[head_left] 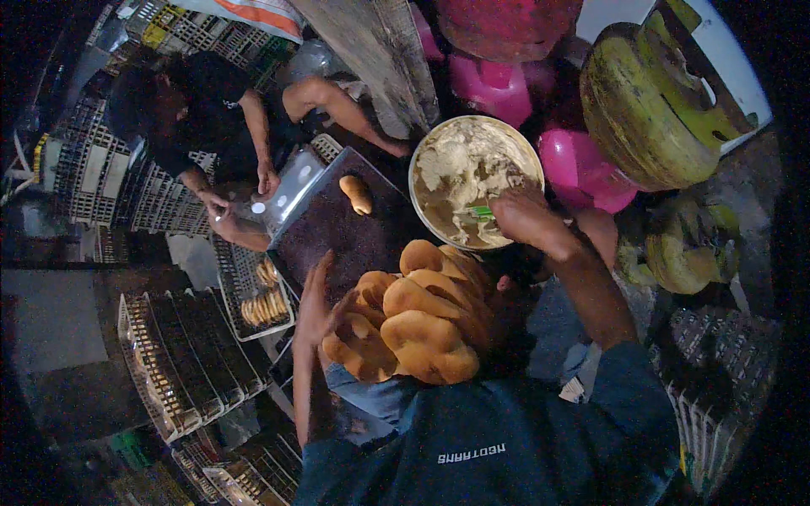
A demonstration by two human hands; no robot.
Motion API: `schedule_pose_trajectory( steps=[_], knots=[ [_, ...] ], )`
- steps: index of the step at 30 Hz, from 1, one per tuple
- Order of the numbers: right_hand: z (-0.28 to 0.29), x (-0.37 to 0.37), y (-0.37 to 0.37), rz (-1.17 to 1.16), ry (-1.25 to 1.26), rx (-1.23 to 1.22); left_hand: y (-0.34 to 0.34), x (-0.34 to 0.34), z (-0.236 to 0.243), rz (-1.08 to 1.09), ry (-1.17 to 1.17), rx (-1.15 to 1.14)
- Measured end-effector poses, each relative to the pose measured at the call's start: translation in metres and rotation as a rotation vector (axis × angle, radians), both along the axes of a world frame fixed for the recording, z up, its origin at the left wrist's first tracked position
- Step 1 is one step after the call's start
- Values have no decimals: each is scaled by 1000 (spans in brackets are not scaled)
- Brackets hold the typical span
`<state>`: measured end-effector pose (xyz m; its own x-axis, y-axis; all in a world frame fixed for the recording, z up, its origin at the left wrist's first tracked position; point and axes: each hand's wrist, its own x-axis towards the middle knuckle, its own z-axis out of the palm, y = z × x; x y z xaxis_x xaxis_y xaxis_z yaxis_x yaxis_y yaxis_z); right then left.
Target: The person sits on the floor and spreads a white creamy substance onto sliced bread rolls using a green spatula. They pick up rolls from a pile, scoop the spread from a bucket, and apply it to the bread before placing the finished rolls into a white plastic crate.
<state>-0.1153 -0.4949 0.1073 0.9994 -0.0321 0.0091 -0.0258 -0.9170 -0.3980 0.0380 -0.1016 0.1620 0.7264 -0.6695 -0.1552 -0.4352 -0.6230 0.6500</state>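
My right hand (519, 211) grips a green-handled spreading tool (478, 212) in a round tub (439, 190) of pale, creamy paste. My left hand (321, 299), a little blurred, has its fingers stretched out at the left edge of a heap of brown bread rolls (426, 337) in front of me; I cannot tell whether it touches them. Beyond it lies a dark metal tray (312, 236) with a single elongated roll (356, 194) on it, left of the tub.
A co-worker (186, 110) sits at the left, hands near a shiny sheet. A crate (253, 325) holds several rolls; stacked crates (181, 371) stand lower left. Pink containers (489, 84), yellow-green gas cylinders (633, 101) and a wooden plank (354, 51) surround the tub.
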Motion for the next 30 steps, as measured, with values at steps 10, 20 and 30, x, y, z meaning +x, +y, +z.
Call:
schedule_pose_trajectory(
  steps=[10,20,30],
  knots=[
    [-20,22,50,187,298,-199,57,-122,-72,-74,-840,503],
    [-59,56,44,-299,151,540,47,-108,-12,100,-168,170],
    [18,50,44,-134,57,901,22,-49,14,639,358,-618]
  ],
)
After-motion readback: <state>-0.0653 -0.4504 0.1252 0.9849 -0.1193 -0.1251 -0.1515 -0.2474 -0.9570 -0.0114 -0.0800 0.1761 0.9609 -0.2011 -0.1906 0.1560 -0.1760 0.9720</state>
